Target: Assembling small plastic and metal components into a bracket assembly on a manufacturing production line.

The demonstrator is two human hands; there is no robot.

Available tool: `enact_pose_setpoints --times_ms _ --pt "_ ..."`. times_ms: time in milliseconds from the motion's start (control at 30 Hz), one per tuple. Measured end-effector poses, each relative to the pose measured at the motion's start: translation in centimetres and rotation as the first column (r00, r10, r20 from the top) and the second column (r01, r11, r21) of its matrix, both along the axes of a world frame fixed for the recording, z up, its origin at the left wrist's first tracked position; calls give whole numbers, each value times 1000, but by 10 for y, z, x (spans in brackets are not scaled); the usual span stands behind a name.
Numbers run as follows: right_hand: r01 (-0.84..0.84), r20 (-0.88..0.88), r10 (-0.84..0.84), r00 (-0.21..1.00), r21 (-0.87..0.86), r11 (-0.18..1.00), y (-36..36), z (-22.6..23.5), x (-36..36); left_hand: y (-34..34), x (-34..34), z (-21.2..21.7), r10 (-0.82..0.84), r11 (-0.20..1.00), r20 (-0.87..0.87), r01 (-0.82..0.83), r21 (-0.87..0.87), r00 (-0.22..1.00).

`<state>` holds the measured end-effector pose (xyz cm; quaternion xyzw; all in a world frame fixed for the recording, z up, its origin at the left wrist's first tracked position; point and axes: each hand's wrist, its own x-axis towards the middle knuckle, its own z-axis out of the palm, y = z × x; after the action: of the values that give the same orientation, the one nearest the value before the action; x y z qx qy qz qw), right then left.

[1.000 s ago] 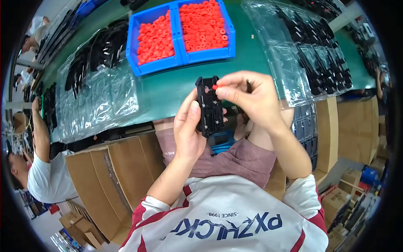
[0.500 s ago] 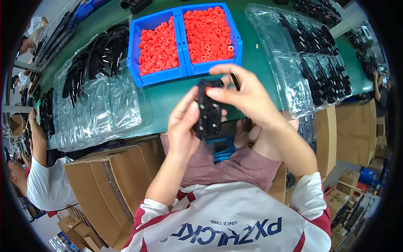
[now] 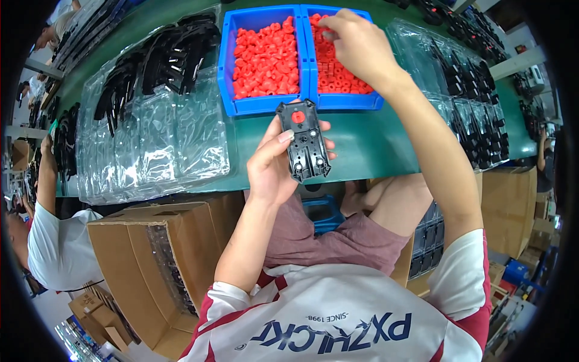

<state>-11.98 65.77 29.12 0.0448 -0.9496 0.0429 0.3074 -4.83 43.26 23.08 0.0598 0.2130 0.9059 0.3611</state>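
My left hand (image 3: 270,169) grips a flat black plastic housing (image 3: 306,143) from its left side, thumb on top and fingertips showing at the right edge. One red ring-shaped piece (image 3: 297,117) sits in the end farther from me. Over the right blue bin (image 3: 350,102) my right hand (image 3: 360,48) is bent with its fingers drawn together among small red cylindrical pieces (image 3: 338,78). Its thumb and whatever it pinches are hidden. Joined to that bin, the left blue bin (image 3: 263,107) holds red knob-like pieces (image 3: 265,63).
Clear plastic trays (image 3: 163,145) with black curved parts (image 3: 178,51) lie left on the green table (image 3: 362,142). Further trays of black parts (image 3: 476,120) lie right. Below the table edge stand an open cardboard box (image 3: 129,259) and a blue stool (image 3: 325,211). A co-worker's arm (image 3: 47,175) is at far left.
My right hand has left the housing and moved up and away into the right bin. The left hand keeps the housing, whose screwed face now shows with the red piece in it.
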Motion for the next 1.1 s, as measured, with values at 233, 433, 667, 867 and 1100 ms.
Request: enact_pose_setpoints --times_ms 233,433,667,867,1100 --pt "-296 79 495 866 -715 633 -58 28 69 -6 -4 -3 -11 998 18 10 55 1000" --pt "-369 197 596 779 -625 688 -70 10 103 -2 0 5 82 996 61 -80 -42 995" --pt "-209 257 559 789 -743 636 -68 14 106 3 5 1 37 996 10 -36 -82 999" --pt "-284 219 558 801 -682 674 -85 51 46 -5 -1 2 -21 1000 54 22 -20 998" --pt "-505 37 570 821 -418 755 -165 36 -103 -5 -12 10 -69 997 106 65 38 992"
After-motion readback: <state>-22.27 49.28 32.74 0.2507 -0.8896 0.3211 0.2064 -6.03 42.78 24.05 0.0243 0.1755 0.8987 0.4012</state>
